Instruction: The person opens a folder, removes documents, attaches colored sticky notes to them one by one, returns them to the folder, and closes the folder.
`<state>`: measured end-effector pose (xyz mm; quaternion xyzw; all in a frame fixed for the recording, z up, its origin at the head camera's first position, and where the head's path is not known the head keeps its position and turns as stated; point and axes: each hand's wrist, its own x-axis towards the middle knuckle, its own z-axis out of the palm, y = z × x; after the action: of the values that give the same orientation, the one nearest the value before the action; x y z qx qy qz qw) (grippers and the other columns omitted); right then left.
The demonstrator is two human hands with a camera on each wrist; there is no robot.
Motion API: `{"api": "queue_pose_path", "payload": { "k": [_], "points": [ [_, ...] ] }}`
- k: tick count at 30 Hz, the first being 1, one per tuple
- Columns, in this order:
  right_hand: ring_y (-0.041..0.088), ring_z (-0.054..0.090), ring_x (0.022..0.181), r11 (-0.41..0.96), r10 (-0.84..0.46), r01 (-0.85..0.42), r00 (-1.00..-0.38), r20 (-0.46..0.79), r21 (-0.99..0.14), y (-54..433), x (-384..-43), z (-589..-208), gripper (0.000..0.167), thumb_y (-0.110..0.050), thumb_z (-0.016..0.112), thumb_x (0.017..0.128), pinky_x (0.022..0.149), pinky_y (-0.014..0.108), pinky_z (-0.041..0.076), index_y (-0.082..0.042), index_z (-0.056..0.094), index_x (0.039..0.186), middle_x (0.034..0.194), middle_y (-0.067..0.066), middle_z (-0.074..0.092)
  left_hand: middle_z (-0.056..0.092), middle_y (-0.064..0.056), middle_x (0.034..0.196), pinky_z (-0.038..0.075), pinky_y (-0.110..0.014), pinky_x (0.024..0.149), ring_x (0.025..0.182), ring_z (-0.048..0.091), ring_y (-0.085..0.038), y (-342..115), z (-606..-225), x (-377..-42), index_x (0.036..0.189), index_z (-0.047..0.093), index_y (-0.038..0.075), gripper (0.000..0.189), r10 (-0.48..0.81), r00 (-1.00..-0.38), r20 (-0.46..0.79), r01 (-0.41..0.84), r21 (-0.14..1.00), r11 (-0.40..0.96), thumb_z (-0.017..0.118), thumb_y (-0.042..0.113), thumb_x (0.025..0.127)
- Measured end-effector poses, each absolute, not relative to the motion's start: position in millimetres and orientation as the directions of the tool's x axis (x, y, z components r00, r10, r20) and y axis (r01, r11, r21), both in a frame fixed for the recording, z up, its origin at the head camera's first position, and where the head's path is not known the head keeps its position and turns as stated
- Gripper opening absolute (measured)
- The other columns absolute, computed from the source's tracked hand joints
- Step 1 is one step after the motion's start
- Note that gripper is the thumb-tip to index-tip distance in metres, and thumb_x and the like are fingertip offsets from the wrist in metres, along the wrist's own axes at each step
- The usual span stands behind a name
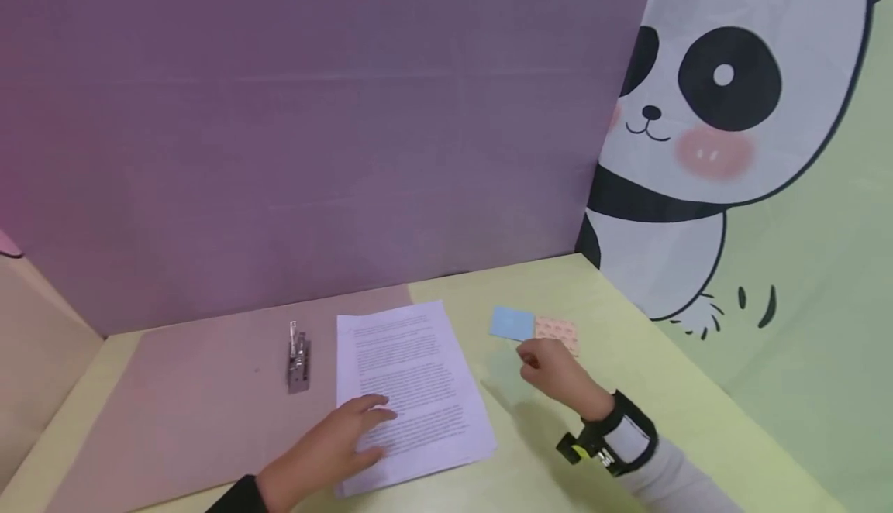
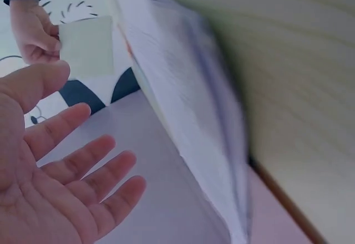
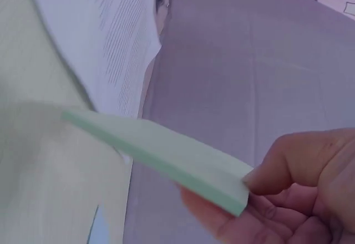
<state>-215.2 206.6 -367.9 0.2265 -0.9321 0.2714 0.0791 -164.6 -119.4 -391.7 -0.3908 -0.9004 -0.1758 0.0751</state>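
Observation:
My right hand [image 1: 558, 373] pinches a pale green sticky note pad [image 3: 161, 150] by one end, thumb on one face and fingers on the other. The pad is off the table, to the right of a stack of printed paper sheets [image 1: 412, 389]. In the left wrist view the same note pad [image 2: 89, 47] shows a plain, blank face. My left hand [image 1: 335, 443] hovers by the lower left part of the paper stack, fingers spread and nothing in its grasp. In the left wrist view the palm of that hand [image 2: 55, 166] faces the camera.
A blue sticky note pad [image 1: 512, 323] and a pink patterned pad [image 1: 561, 331] lie side by side beyond my right hand. Left of the papers is a small silver metal desk tool [image 1: 299, 362], its kind unclear. A purple wall panel [image 1: 314, 125] stands behind the table.

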Motion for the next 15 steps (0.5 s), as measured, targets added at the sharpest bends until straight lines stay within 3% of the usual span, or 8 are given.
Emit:
{"api": "queue_pose_path", "payload": {
  "k": [5, 9, 15],
  "points": [
    [0.000, 0.028, 0.049, 0.653, -0.441, -0.506, -0.859, 0.259, -0.564, 190.1, -213.5, -367.2, 0.024, 0.010, 0.049, 0.069, 0.046, 0.015, 0.025, -0.007, 0.037, 0.058, 0.057, -0.007, 0.028, 0.056, -0.014, 0.114, 0.043, -0.041, 0.090, 0.107, 0.053, -0.027, -100.0, -385.7, -169.6, 0.110, 0.059, 0.003, 0.039, 0.639, -0.725, 0.256, 0.688, 0.316, 0.653, 0.067, 0.019, 0.076],
    [0.002, 0.038, 0.054, 0.624, -0.457, -0.488, -0.862, 0.221, -0.610, 176.9, -211.2, -365.6, 0.013, 0.008, 0.051, 0.071, 0.049, 0.016, 0.034, -0.003, 0.057, 0.070, 0.064, -0.002, 0.047, 0.057, -0.013, 0.111, 0.043, -0.040, 0.090, 0.104, 0.054, -0.027, -85.0, -384.5, -173.8, 0.109, 0.058, 0.003, 0.043, 0.581, -0.740, 0.339, 0.672, 0.323, 0.667, 0.071, 0.019, 0.072],
    [0.005, 0.050, 0.064, 0.571, -0.475, -0.441, -0.865, 0.160, -0.692, 160.1, -210.7, -363.2, 0.022, 0.004, 0.052, 0.076, 0.056, 0.017, 0.044, 0.002, 0.065, 0.093, 0.084, 0.009, 0.063, 0.055, -0.015, 0.113, 0.042, -0.042, 0.090, 0.106, 0.051, -0.031, -65.2, -384.3, -178.2, 0.116, 0.053, -0.001, 0.063, 0.469, -0.801, 0.373, 0.595, 0.401, 0.697, 0.078, 0.023, 0.064]
  ]
}}
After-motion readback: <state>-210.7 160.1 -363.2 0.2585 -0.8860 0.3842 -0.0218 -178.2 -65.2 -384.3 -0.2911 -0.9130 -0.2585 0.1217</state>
